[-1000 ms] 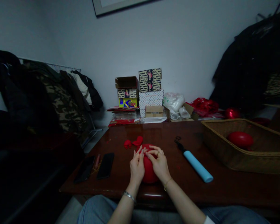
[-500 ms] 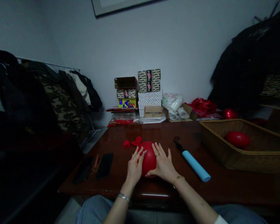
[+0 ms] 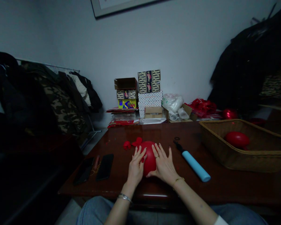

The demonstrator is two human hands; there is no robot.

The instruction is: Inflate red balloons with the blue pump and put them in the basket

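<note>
A round red balloon (image 3: 149, 159) rests on the dark wooden table between my hands. My left hand (image 3: 136, 165) is against its left side, thumb and fingers near a small red bit that looks like the balloon's neck. My right hand (image 3: 163, 165) lies on the balloon's right side with its fingers spread. Just beyond the balloon are a red flower-like piece (image 3: 126, 145) and another small red piece (image 3: 137, 141). To the right lies a light blue hand pump (image 3: 196, 165) with a black nozzle.
A wicker basket (image 3: 243, 160) holding a red balloon (image 3: 237, 139) stands at the right. Two dark phones (image 3: 105, 167) (image 3: 83, 170) lie at the left. Stacked boxes (image 3: 150, 100), a plastic bag (image 3: 172, 102) and red wrapped items (image 3: 203, 107) line the back.
The fingers of my left hand have straightened and spread a little over the balloon's side. My right hand keeps nearly the same place. The view has shifted slightly.
</note>
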